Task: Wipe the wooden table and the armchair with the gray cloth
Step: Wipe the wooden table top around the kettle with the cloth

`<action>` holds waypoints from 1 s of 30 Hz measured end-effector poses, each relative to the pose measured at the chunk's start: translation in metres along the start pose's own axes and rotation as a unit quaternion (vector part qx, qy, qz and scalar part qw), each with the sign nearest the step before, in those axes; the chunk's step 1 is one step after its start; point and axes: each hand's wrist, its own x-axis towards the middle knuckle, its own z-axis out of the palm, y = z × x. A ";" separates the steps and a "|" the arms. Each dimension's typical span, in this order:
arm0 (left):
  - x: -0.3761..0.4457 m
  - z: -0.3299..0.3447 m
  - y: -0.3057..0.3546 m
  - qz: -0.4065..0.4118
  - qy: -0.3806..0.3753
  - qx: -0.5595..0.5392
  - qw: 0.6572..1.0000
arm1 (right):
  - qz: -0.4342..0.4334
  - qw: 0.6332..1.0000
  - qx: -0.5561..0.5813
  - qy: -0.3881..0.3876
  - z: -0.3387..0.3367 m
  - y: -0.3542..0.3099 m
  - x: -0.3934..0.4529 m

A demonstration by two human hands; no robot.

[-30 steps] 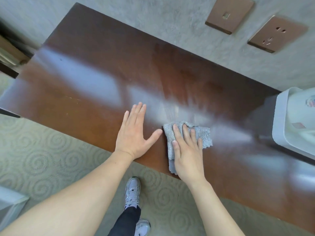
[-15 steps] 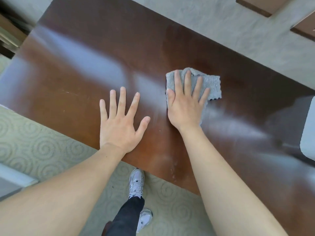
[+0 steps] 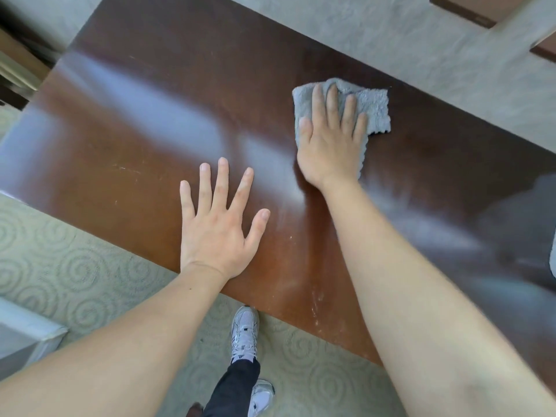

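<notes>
Left hand (image 3: 215,228) flat at frame centre, palm down, fingers splayed. Right hand (image 3: 329,139) upper right of centre, flat, fingers extended and slightly apart, forearm stretched out from lower right.

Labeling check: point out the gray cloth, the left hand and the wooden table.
gray cloth (image 3: 374,111): head view, bare right part beside the fingers.
left hand (image 3: 215,233): head view, back of the hand.
wooden table (image 3: 186,73): head view, bare far-left tabletop.

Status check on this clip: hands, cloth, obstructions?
Right hand flat, pressing gray cloth on wooden table. Left hand open, bracing. Nothing in the way.
</notes>
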 end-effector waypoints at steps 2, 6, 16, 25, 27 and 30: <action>0.000 -0.001 0.001 -0.003 -0.002 -0.005 1.000 | -0.001 1.000 0.020 0.004 0.006 -0.005 -0.053; -0.001 -0.004 0.002 -0.009 -0.008 -0.010 1.000 | 0.046 0.998 0.040 0.007 0.020 -0.014 -0.172; 0.002 0.002 -0.001 -0.005 0.000 0.015 1.000 | 0.069 0.997 0.032 -0.007 0.027 -0.021 -0.165; 0.002 0.008 -0.003 0.006 0.033 0.025 0.999 | 0.030 0.999 0.014 0.027 -0.003 -0.004 0.038; 0.002 0.010 -0.004 0.008 0.038 0.023 0.999 | 0.028 0.999 0.023 0.022 -0.008 0.002 0.070; 0.003 0.010 -0.003 0.007 0.047 0.019 0.999 | 0.015 0.999 0.009 0.030 -0.006 0.006 0.083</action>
